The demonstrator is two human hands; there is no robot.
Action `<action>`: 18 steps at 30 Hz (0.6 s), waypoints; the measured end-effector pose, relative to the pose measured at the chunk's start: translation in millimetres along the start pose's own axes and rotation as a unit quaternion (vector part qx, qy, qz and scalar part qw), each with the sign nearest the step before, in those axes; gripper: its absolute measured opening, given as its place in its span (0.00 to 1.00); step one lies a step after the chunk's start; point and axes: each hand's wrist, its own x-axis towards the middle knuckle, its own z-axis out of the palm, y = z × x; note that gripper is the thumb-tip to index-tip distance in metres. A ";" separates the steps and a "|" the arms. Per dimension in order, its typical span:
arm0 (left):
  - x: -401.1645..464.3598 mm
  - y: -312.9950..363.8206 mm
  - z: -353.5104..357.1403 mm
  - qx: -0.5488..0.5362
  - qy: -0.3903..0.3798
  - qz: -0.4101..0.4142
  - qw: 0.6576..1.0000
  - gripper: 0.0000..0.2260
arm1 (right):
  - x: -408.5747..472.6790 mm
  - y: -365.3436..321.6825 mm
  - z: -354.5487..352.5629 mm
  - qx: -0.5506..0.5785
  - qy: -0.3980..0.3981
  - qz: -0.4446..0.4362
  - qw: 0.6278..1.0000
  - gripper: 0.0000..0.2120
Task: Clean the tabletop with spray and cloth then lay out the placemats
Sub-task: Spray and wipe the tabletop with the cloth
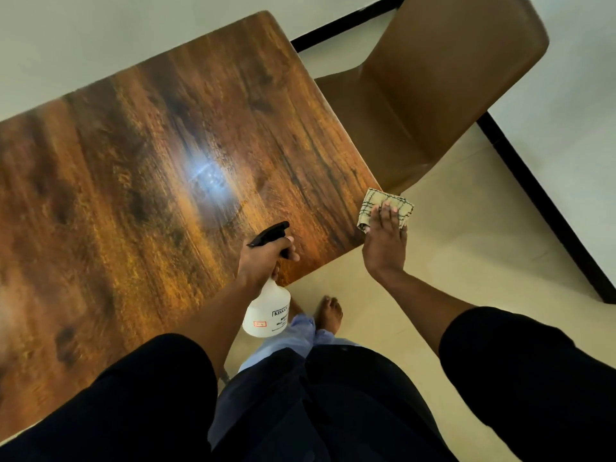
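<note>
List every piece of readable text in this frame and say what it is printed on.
"KISSAN": boxed black print at the top of the label on the white spray bottle, held by the left hand.
Lines below it begin with "M" but are cut off and blurred: unreadable.
Small red-bordered box on the bottle: too small to read.
No other text.

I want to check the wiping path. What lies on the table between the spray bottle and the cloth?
Only bare wooden tabletop in the head view: nothing lies between the spray bottle and the cloth.
</note>
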 end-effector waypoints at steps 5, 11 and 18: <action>22.7 18.0 -10.0 0.029 -0.049 0.012 0.998 0.09 | 28.7 -7.9 -20.4 -0.036 -0.036 -0.007 0.999 0.29; 44.9 40.7 -17.5 0.052 -0.078 0.029 0.995 0.08 | 82.8 -23.9 -40.8 -0.093 -0.087 -0.057 0.990 0.30; 67.7 45.3 -21.3 0.053 -0.111 0.011 0.992 0.10 | 46.7 -28.3 -24.7 -0.065 -0.070 -0.040 0.995 0.29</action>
